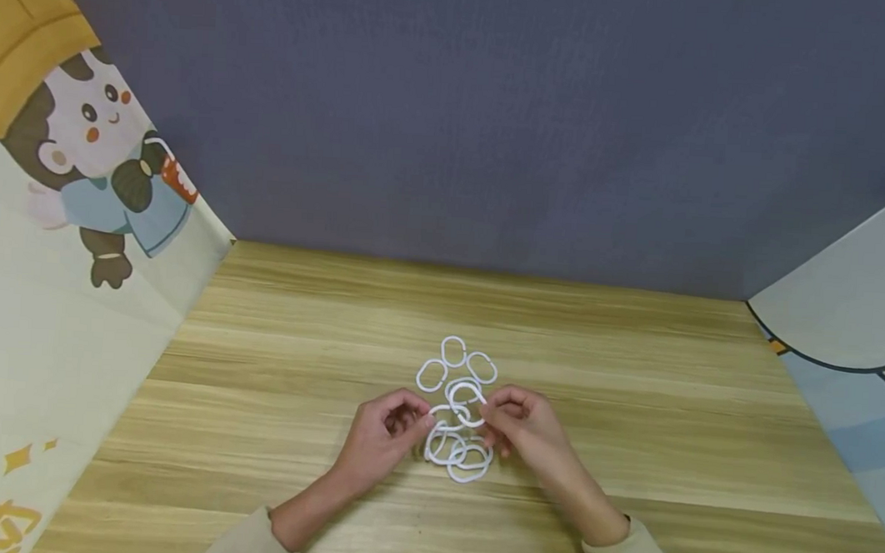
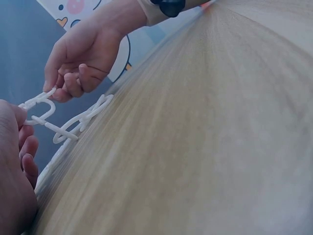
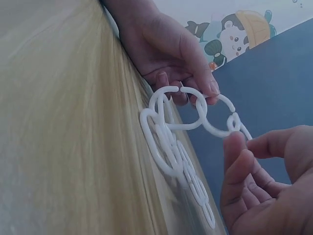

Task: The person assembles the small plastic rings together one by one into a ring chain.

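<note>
At six o'clock over the grained table [image 1: 273, 359], left hand [image 1: 383, 434] and right hand [image 1: 539, 436] pinch linked white rings [image 3: 201, 113]. Split ovals [image 1: 443, 352] lie toward twelve.

A dark blue wall [image 1: 495, 129] and cartoon-printed side panels [image 1: 27, 321] border a wood-grain tabletop [image 1: 274, 334].

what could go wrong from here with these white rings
Some rings show open gaps, so one might slip off its neighbour. The left hand and right hand seem to pinch with fingertips only, so a weak grip could drop one. The nearest rings overlap and may tangle.
</note>
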Demonstrator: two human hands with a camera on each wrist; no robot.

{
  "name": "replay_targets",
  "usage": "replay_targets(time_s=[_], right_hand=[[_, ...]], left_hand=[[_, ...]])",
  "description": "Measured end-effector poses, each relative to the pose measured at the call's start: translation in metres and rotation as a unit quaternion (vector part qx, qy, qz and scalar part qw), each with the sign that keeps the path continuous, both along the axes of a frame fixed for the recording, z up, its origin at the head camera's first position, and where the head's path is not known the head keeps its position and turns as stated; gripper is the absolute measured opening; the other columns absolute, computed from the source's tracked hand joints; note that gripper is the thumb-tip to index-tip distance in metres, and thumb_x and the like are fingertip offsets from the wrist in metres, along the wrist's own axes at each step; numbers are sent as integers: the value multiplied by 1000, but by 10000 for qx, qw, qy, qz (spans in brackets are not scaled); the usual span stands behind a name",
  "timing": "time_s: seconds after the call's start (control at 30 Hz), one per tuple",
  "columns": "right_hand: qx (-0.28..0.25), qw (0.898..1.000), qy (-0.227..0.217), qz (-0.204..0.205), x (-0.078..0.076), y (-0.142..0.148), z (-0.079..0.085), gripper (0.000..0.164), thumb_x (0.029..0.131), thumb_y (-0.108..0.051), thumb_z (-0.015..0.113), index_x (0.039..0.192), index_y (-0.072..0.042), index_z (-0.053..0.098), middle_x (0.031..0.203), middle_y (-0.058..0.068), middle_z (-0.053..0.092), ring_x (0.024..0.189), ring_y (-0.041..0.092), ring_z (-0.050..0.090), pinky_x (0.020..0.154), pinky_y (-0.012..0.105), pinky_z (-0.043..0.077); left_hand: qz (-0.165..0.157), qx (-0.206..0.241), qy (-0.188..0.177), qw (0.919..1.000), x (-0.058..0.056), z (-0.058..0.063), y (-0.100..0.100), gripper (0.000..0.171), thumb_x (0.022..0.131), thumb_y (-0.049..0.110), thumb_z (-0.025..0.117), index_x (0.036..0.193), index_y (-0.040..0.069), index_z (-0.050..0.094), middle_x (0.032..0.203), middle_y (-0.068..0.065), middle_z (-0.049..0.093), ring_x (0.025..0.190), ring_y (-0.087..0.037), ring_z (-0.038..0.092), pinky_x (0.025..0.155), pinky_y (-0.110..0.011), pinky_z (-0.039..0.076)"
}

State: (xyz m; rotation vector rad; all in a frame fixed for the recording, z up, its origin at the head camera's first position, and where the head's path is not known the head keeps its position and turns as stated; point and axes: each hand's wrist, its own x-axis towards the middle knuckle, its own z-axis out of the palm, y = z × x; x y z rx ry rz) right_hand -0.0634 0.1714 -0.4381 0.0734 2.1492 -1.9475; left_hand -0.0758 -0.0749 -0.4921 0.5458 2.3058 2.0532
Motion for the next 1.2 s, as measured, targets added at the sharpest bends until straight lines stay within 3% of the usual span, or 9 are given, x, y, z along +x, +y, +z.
replay_targets(time_s=[0.37,0.67,1.2], right_hand=[[118,9999,65,90,-3,8,0,27,105,-3,69,119,19,67,77,2,67,62,9,59,56,20,49],[-22,9995,35,303,-2,10,1,29,104,-4,71,122,20,69,76,1,68,61,7,59,56,18,49],[-322,9990,-94,300,-1,6,-2,30,104,-4,71,122,19,69,76,0,70,61,6,58,56,18,48]], left_hand=[[107,111,-69,9999,1,-1,1,11,98,3,81,106,-2,75,85,-7,71,70,-6,60,60,-19,51],[172,77,-206,9996,0,1,2,13,98,0,81,109,-1,75,89,-7,73,72,-7,62,61,-19,53],[189,-104,-391,9990,-1,1,4,13,99,2,80,111,-1,75,89,-5,73,73,-8,63,62,-20,53]])
